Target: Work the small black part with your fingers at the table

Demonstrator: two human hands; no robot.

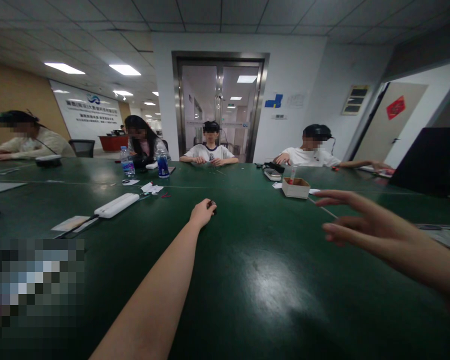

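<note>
My left hand (pixel 201 214) rests on the green table (pixel 243 235), its fingers closed around a small dark object (pixel 211 205). Most of that object is hidden by the hand, so its kind does not show. Raised above the table at the right, my right hand (pixel 354 220) has its fingers stretched apart with nothing in them. Beyond its fingertips stands a small light-coloured open box (pixel 296 189). A clear tube-like item with red on it (pixel 293 175) sticks up out of the box.
A white power strip (pixel 117 205) with a dark cable lies left of my arm. Paper scraps (pixel 152 188) and two bottles (pixel 163 162) stand farther back. Several people sit around the far side. A black monitor-like panel (pixel 431 160) rises at the right.
</note>
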